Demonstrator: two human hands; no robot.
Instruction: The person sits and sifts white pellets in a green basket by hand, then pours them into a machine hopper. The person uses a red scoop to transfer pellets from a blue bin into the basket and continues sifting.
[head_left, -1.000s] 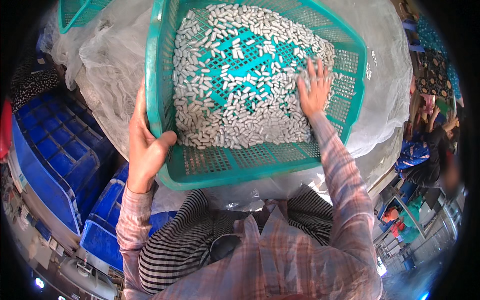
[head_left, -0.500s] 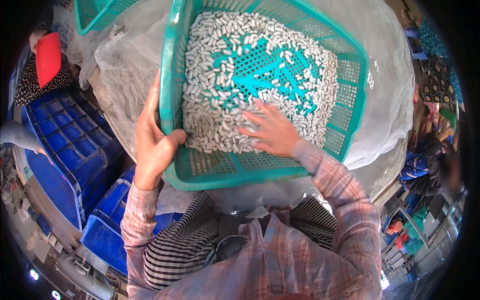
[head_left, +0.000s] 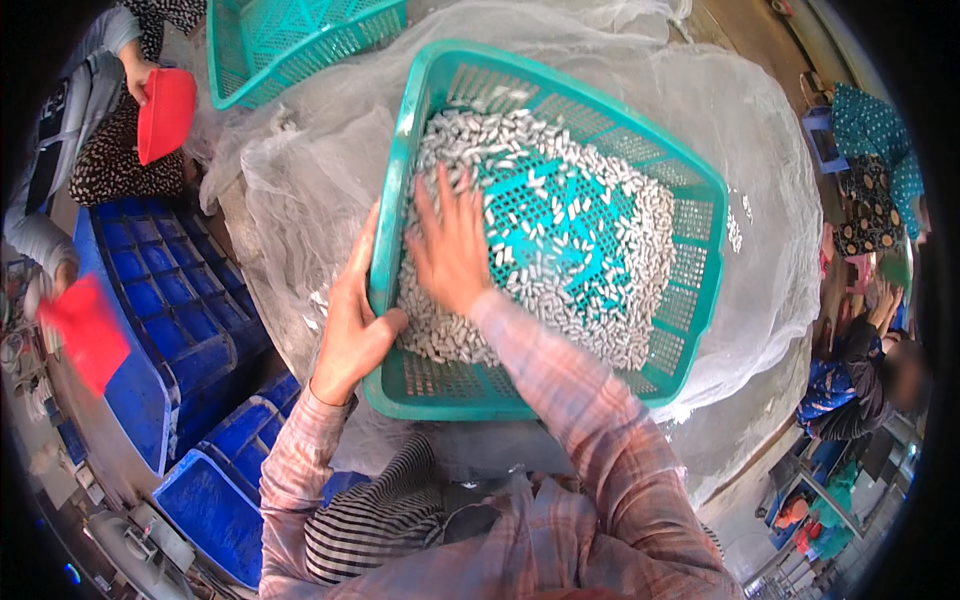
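A green plastic basket [head_left: 698, 290] tilts in front of me, its floor of open mesh. Small whitish oblong pieces [head_left: 645, 235] lie heaped along its sides, with a thinner scatter over the middle. My left hand [head_left: 352, 335] is closed around the basket's left wall, thumb over the rim and fingers outside. Inside, my right hand [head_left: 450, 245] rests on the pieces near the left wall. Its fingers are spread and it grips nothing that I can see.
Thin whitish netting [head_left: 765, 130] spreads beneath the basket. Another green basket [head_left: 300, 60] stands at the far left. Blue compartmented trays [head_left: 160, 290] lie on the left, where another person's hands hold red scoops [head_left: 166, 115]. More people sit along the right.
My right hand has swept left and away from me across the pieces, toward the left wall. The basket appears lower and further right in view. A second red scoop has appeared at the left.
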